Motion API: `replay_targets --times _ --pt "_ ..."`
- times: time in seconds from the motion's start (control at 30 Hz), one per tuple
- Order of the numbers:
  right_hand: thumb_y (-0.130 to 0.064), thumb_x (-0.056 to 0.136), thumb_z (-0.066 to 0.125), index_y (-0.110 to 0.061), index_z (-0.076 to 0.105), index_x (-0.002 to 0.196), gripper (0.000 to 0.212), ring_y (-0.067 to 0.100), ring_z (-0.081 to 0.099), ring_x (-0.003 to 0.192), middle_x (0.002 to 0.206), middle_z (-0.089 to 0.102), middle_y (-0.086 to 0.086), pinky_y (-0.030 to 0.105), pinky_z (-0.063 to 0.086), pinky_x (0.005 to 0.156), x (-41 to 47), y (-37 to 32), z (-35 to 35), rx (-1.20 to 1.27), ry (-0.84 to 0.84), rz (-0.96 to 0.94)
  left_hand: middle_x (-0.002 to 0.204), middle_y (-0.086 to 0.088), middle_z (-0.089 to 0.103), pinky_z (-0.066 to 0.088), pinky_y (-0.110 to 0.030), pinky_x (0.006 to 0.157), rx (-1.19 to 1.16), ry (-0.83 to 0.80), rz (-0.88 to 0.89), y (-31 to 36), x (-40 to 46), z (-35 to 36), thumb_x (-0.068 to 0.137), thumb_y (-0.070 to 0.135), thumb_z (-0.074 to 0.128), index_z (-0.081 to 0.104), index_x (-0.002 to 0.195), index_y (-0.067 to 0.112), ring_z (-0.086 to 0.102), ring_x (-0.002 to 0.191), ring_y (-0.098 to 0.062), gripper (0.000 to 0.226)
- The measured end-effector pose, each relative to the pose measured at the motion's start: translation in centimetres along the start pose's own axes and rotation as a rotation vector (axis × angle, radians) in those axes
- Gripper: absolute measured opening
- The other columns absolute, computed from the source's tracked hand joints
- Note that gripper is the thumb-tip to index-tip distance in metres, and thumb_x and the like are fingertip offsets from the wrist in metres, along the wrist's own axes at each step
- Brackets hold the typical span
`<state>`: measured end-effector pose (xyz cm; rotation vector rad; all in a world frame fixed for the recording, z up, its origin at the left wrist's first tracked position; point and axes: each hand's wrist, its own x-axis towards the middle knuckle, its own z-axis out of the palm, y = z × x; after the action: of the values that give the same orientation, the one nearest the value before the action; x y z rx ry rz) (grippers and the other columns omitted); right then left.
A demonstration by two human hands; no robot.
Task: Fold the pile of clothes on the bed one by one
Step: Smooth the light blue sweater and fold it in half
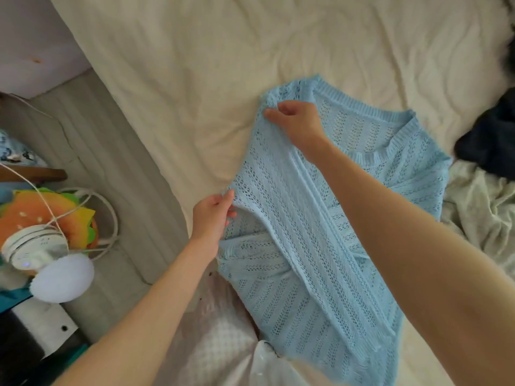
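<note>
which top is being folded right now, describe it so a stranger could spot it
On the cream bed sheet, right of centre, lies a light blue open-knit sweater with a ribbed neckline, gripped along its edge by the left hand and right hand. Only it is pale blue and holey.

Soft, even, dim indoor light with faint shadows; the picture is slightly blurry, and wide-angle curving bends the edges.

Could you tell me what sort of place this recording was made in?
Most likely a bedroom at home. A cream duvet covers a bed, a light blue knit sweater lies on it for folding, and a cluttered bedside spot with a white lamp sits beside the mattress.
</note>
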<state>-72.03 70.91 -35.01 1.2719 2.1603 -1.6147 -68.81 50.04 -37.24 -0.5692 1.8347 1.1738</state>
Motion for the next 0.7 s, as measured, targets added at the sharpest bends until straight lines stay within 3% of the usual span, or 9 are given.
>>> replay_targets --times 0.07,0.13,0.27,0.37,0.47,0.63,0.7 --pt "-0.025 0.085 0.068 -0.008 0.062 0.071 0.023 0.014 0.039 0.063 0.067 0.045 0.005 0.025 0.029 0.059 1.1 -0.7 1.0 -0.039 0.007 -0.026 0.073 0.000 0.065 0.045 -0.025 0.064 0.113 0.009 0.074 0.2 0.9 -0.6 0.092 0.032 0.058 0.062 0.074 0.018 0.059 0.066 -0.010 0.023" --pt "-0.025 0.086 0.067 -0.001 0.065 0.076 0.026 0.015 0.039 0.064 0.068 0.045 0.007 0.026 0.029 0.061 2.0 -1.0 1.9 -0.079 0.012 -0.032 0.077 -0.004 0.067 0.047 -0.033 0.075 0.204 0.023 0.109 0.1 1.8 -1.0 0.091 0.035 0.058 0.061 0.072 0.018 0.060 0.073 -0.016 0.026" --pt "-0.022 0.087 0.066 -0.016 0.048 0.056 0.036 0.009 0.036 0.052 0.056 0.040 -0.003 0.026 0.031 0.057 3.0 -0.8 3.1 -0.012 0.025 0.042 0.100 0.000 0.063 0.049 -0.038 0.089 0.194 0.006 0.135 0.1 3.0 -0.9 0.086 0.043 0.063 0.055 0.100 0.019 0.061 0.095 -0.020 0.029" --pt "-0.030 0.090 0.063 -0.016 0.063 0.081 0.017 0.009 0.053 0.069 0.070 0.055 -0.008 0.028 0.044 0.070 1.8 0.2 2.7 -0.061 0.039 0.033 0.102 0.009 0.057 0.046 -0.023 0.077 0.231 -0.105 0.146 0.5 3.5 -0.5 0.081 0.042 0.069 0.049 0.111 0.021 0.057 0.091 -0.008 0.041" --pt "-0.039 0.090 0.061 -0.015 0.060 0.116 0.035 0.008 0.058 0.079 0.095 0.063 -0.004 0.022 0.048 0.074 -1.3 3.2 0.8 -0.156 -0.002 0.073 0.100 0.011 0.056 0.038 -0.017 0.071 0.359 -0.136 0.200 0.6 4.1 -0.9 0.084 0.026 0.070 0.054 0.112 0.018 0.054 0.086 -0.007 0.034" --pt "-0.030 0.089 0.065 -0.015 0.057 0.110 0.027 0.002 0.051 0.065 0.083 0.057 -0.008 0.010 0.042 0.053 -7.0 10.3 -2.9 -0.232 -0.035 0.232 0.095 0.005 0.055 0.036 -0.021 0.070 0.506 0.046 0.406 0.2 3.7 -1.5 0.087 0.025 0.066 0.050 0.098 0.019 0.052 0.082 -0.011 0.021" --pt "-0.027 0.088 0.067 -0.012 0.059 0.109 0.027 0.005 0.050 0.066 0.081 0.057 -0.007 0.015 0.043 0.057 -8.8 12.7 -4.2 -0.249 -0.018 0.307 0.088 0.008 0.053 0.037 -0.022 0.065 0.457 0.121 0.420 -0.7 1.8 -0.6 0.088 0.031 0.063 0.045 0.097 0.020 0.052 0.076 -0.010 0.023"
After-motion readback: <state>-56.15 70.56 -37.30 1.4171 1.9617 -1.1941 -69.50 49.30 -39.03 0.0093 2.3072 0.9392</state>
